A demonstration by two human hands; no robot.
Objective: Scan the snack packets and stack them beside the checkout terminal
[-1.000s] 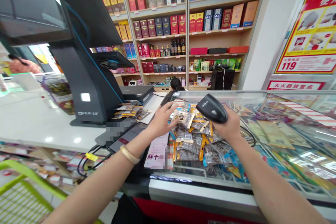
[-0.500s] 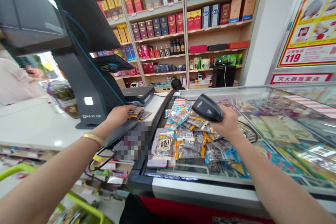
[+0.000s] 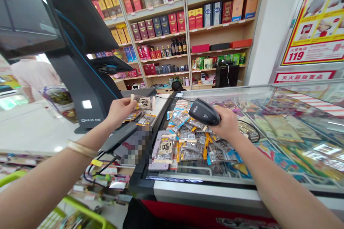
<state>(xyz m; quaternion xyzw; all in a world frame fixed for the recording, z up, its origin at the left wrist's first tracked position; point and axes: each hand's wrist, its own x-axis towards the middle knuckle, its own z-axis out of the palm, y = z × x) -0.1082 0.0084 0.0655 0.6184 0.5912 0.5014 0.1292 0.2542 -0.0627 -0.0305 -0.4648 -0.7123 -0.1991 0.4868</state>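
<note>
Between the fingertips of my left hand (image 3: 120,110) is a small clear snack packet (image 3: 144,103) with a cream label and dark lettering, lifted just over a few other orange-edged packets (image 3: 146,119) beside the register. My right hand (image 3: 227,123) is wrapped round a black barcode scanner (image 3: 204,112), its head pointing left. Under the scanner a heap of small snack packets (image 3: 192,148), with blue and orange edges, covers part of the glass freezer top. A larger-labelled packet (image 3: 165,149) lies on a pale lilac phone (image 3: 158,166) at the heap's left front.
A black register (image 3: 92,89) with a large screen stands on the white counter at left. The glass-topped freezer (image 3: 215,183) fills the right. Shelves of boxed bottles (image 3: 162,27) line the back wall. A green shopping basket (image 3: 86,212) is low at left; a person (image 3: 37,78) stands beyond the counter.
My left hand has raised one packet off the small pile by the register and turned its label into view. The scanner in my right hand has shifted slightly left.
</note>
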